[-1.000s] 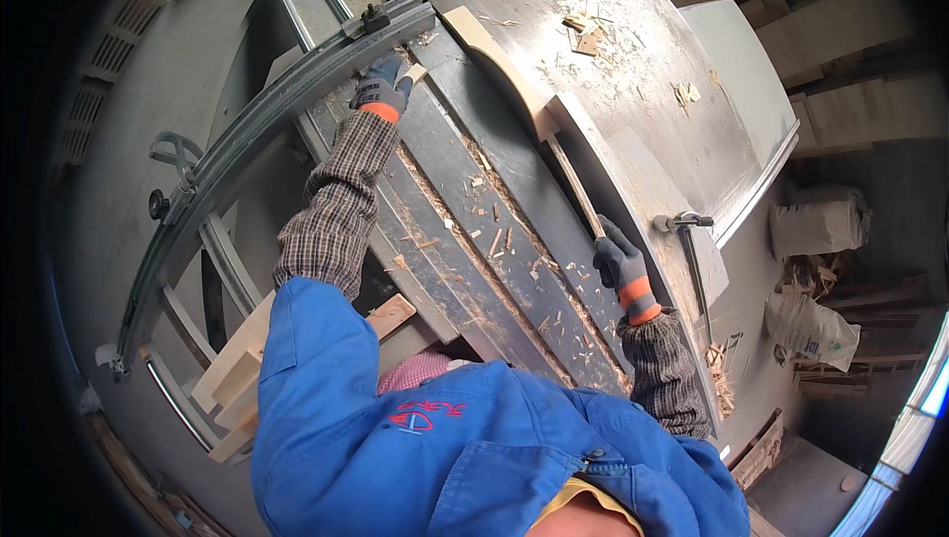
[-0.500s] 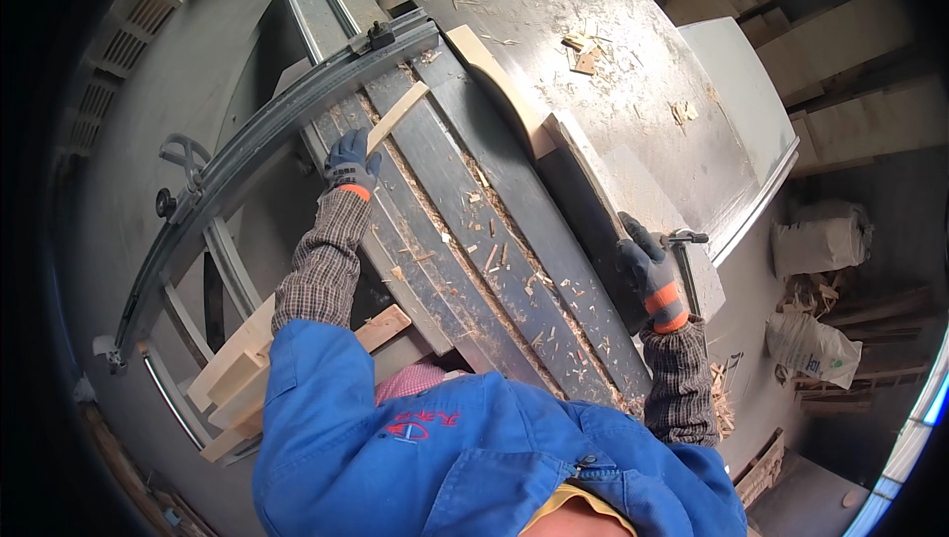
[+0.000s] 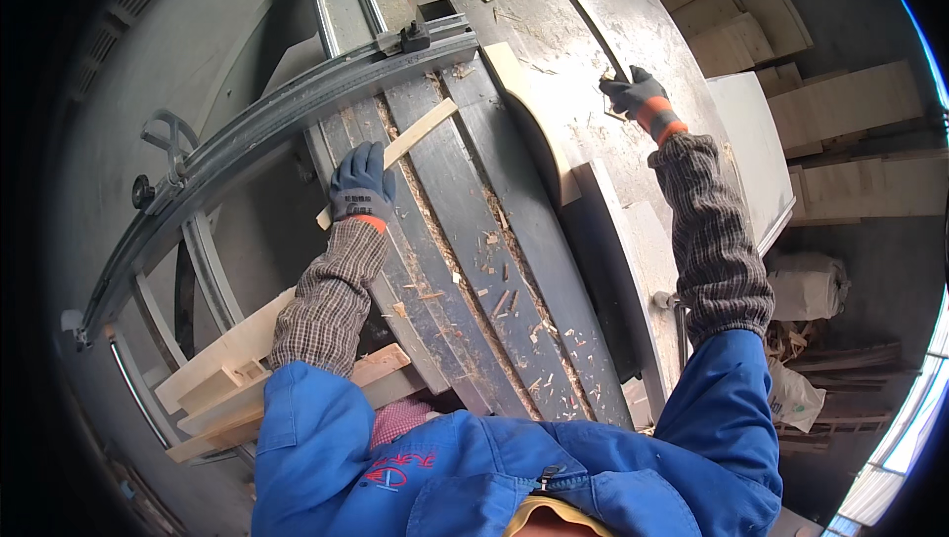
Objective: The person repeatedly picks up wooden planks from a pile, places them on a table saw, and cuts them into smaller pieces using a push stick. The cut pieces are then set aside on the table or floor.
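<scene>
My left hand (image 3: 363, 181), in a dark grey-blue glove, is closed over a pale wooden strip (image 3: 423, 130) that lies aslant across the grooved saw table (image 3: 425, 162). One end of the strip sticks out past my fingers, the other shows beside my wrist. Reaching far to the right, my gloved right hand (image 3: 633, 97) grips the near end of a long thin strip (image 3: 591, 23). That strip points away from me over the shiny metal table (image 3: 652, 23). A curved pale wooden piece (image 3: 534, 117) sits between the two surfaces.
A long fence (image 3: 633, 270) stands below my right forearm, with a clamp handle (image 3: 672, 302) on it. A metal rail (image 3: 287, 117) crosses ahead on the left. Wood chips fill the table grooves. Boards (image 3: 213, 364) lie at lower left; stacked planks (image 3: 850, 102) and sacks (image 3: 806, 285) are at right.
My right hand has moved from the fence near the clamp forward and over onto the shiny table, with the thin strip in it. My left hand remains on its strip; the view has shifted slightly.
</scene>
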A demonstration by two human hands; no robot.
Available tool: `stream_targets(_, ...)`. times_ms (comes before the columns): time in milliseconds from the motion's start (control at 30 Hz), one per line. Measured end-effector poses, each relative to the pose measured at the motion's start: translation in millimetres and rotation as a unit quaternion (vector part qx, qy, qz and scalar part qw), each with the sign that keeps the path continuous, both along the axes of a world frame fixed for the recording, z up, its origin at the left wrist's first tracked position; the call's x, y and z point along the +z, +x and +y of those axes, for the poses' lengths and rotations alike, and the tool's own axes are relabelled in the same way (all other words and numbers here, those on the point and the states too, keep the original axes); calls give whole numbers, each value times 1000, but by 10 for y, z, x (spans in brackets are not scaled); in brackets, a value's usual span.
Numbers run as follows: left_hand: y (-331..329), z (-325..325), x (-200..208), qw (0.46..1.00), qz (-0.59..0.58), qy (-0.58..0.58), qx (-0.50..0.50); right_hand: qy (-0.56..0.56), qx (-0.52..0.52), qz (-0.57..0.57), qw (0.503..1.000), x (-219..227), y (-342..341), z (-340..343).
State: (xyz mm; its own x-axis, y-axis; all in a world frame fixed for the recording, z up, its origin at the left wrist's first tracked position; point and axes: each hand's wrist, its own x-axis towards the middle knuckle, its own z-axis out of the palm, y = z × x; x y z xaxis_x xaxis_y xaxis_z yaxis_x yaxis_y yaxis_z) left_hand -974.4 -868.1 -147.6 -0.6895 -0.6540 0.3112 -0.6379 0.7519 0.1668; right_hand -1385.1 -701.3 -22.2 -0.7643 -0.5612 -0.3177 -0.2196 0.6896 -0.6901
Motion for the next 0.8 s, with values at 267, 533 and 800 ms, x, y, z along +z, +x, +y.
stream_targets(267, 18, -51, 35, 1000, 7, 19, 2, 231, 148, 74, 959, -415, 325, -1822)
stream_targets(533, 42, -60, 78, 999, 7, 44, 1, 307, 198, 200, 909, -755, 416, -2171)
stream_targets(800, 60, -82, 64, 999, 10, 50, -6, 125, 131, 298, 937, -119, 370, -1999)
